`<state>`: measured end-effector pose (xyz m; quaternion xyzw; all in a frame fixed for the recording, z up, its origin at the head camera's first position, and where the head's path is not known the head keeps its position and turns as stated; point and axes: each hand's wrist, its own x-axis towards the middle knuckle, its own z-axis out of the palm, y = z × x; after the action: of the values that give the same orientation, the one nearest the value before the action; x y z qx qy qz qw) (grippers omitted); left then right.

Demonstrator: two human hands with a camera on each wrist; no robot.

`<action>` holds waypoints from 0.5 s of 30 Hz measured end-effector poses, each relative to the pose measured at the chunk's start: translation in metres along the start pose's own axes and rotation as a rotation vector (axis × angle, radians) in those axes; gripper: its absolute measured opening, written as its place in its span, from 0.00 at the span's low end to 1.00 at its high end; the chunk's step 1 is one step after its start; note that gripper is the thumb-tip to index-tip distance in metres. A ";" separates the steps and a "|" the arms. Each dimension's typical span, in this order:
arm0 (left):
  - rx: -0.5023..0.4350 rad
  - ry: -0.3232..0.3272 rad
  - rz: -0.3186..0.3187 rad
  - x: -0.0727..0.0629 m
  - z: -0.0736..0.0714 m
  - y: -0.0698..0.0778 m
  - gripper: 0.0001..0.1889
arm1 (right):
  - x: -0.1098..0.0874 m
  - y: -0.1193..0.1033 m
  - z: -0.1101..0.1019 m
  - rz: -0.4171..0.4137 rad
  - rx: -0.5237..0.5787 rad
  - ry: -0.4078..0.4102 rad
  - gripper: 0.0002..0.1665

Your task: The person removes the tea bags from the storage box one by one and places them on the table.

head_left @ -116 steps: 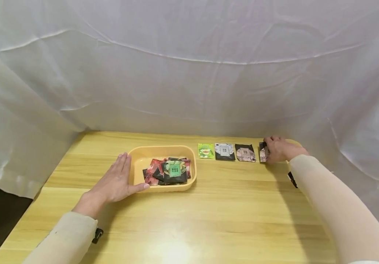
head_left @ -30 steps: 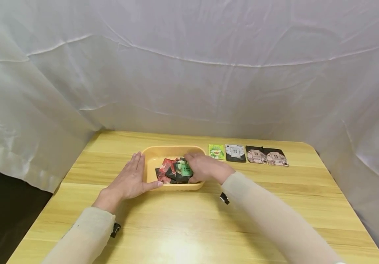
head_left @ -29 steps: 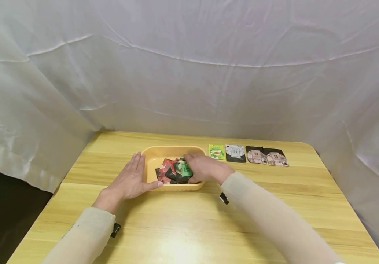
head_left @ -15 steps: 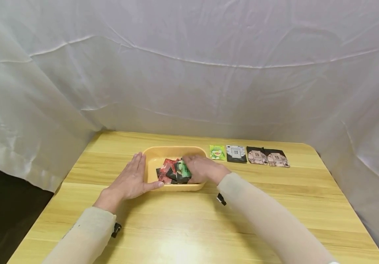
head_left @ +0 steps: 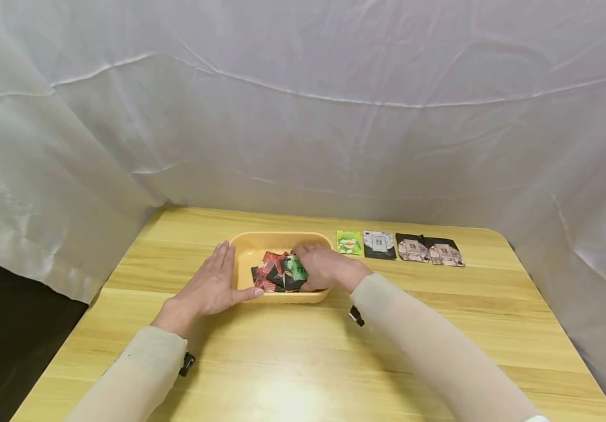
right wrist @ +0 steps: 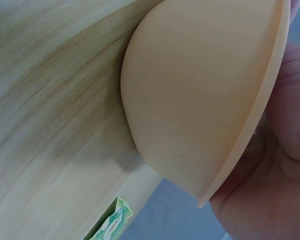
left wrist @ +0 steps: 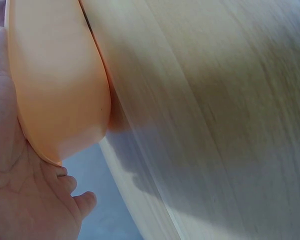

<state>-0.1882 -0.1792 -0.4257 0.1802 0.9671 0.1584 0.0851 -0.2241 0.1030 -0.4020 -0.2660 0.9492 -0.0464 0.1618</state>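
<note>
In the head view, my left hand (head_left: 210, 284) rests with straight fingers along the left side of a yellow plastic tray (head_left: 250, 237), its thumb over the front rim. My right hand (head_left: 324, 266) reaches over the tray's right side. Its fingers and thumb pinch a black tea bag sachet with a green label (head_left: 296, 269); the right wrist view hides the fingertips behind the tray wall (right wrist: 200, 100). Beside that sachet lie red sachets (head_left: 268, 271) and other black ones, overlapping. The left wrist view shows my palm against the tray's outer wall (left wrist: 60, 85).
Right of the tray, along the table's back edge, runs a row of sachets: a green one (head_left: 349, 242), a white-and-black one (head_left: 379, 244), and two pink-and-black ones (head_left: 412, 248) side by side. A pale curtain (head_left: 303, 146) hangs behind the wooden table (head_left: 282, 357).
My right hand has come from the row's right end, leaving a second pink-and-black sachet there, into the tray. Lately it shifts slightly at the green-labelled sachet, which tilts. The left hand stays on the tray.
</note>
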 end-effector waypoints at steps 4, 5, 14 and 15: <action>0.006 -0.004 0.002 0.001 0.000 0.000 0.70 | 0.000 0.001 0.000 -0.001 0.001 0.017 0.61; 0.008 -0.005 0.002 0.001 0.000 0.000 0.70 | -0.001 0.001 0.000 -0.001 0.006 0.022 0.61; 0.013 -0.005 -0.003 0.000 -0.001 0.001 0.71 | -0.003 0.000 0.001 0.010 0.028 0.044 0.58; 0.014 -0.005 -0.003 -0.001 -0.001 0.001 0.71 | -0.003 0.000 0.001 0.009 0.027 0.046 0.57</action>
<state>-0.1873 -0.1787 -0.4247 0.1799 0.9682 0.1511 0.0863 -0.2211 0.1045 -0.4020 -0.2585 0.9531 -0.0646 0.1438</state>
